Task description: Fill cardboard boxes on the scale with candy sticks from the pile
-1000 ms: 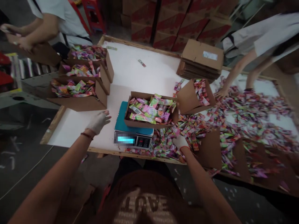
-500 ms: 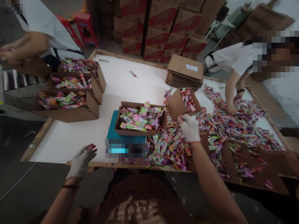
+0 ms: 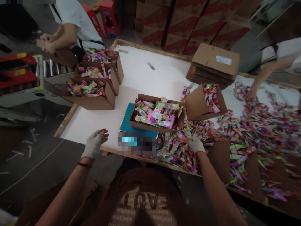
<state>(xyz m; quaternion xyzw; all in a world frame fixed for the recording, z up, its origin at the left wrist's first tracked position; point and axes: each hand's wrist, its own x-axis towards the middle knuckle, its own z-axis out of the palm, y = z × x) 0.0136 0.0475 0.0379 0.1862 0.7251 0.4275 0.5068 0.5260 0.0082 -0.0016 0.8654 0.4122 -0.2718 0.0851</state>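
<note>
An open cardboard box (image 3: 160, 127) full of small pink, purple and green packets (image 3: 162, 113) rests on a teal scale (image 3: 127, 121), whose display is blurred out. My right hand (image 3: 197, 146), in a white glove with bare fingertips, reaches down into the loose pile of packets (image 3: 175, 149) right of the scale. Its fingers blend into the packets, so whether it grips one is unclear. My left hand (image 3: 93, 144), gloved the same way, hovers over the table's front edge left of the scale. Its fingers are loosely stretched and hold nothing.
Filled boxes (image 3: 94, 102) stand at the table's left end. A tilted box of packets (image 3: 196, 105) leans beside the middle one, before a stack of flattened cartons (image 3: 213, 64). One co-worker (image 3: 77, 22) handles a carton at far left; another's hand (image 3: 251, 94) touches the pile.
My right hand has dropped from beside the tilted box into the loose packets. The left hand stays near the table edge. The whole view has shifted, and the left co-worker's carton shows more.
</note>
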